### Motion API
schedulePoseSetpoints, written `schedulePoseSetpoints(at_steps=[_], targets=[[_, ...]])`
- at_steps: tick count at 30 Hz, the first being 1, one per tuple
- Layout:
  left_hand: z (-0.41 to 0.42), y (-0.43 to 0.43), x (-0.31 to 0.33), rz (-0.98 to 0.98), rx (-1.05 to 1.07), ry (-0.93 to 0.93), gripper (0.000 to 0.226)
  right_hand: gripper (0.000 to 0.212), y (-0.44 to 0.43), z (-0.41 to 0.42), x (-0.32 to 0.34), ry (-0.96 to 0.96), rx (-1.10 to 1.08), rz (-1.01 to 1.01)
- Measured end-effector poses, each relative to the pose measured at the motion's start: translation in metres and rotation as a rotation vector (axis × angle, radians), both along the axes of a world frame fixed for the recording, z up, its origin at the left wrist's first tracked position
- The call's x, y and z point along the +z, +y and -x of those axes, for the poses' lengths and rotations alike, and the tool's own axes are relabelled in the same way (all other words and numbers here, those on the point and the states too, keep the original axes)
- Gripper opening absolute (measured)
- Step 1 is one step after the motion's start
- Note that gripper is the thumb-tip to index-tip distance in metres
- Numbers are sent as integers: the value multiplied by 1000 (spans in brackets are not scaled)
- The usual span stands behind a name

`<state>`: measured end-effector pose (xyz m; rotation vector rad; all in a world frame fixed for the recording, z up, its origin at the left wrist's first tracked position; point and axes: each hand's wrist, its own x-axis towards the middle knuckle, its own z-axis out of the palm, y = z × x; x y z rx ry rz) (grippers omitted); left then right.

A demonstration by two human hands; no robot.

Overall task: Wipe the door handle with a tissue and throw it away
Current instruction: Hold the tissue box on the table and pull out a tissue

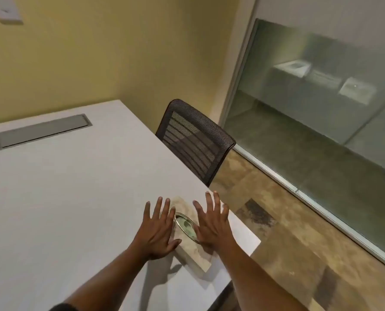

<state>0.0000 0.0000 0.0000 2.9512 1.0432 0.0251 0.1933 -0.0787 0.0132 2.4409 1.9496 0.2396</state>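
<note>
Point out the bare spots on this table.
The table is bare between the cable hatch and the left hand. Crowded only at the near right corner: both hands, right hand, flank the tissue box.

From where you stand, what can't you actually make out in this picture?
Head view only:
- Door handle: not in the frame at all.
- Bin for the used tissue: none in sight.
- Tissue box: its sides are covered by the left hand and right hand; no tissue shows in the oval opening.
- Whether the palms touch the box: cannot tell.
- Behind the glass partition: pale shapes, too hazy to name.
- Chair: seat hidden by the table.
</note>
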Motion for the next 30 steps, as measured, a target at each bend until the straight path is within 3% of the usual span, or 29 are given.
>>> schedulePoseSetpoints(at_steps=[6, 14, 17, 23, 30], targets=[[-18, 0, -38, 57, -15, 3, 95, 32, 5, -3, -42, 108, 119, 45], [-20, -6, -60, 121, 26, 47, 96, 24, 18, -1, -40, 147, 175, 24], [-20, -8, -64, 134, 47, 35, 95, 27, 28, 4, -44, 159, 172, 88], [-21, -8, -66, 100, 51, 3, 96, 7, 42, 16, -49, 92, 139, 195], [-22, -9, -68, 67, 43, -20, 94, 5, 52, 15, -56, 116, 93, 220]])
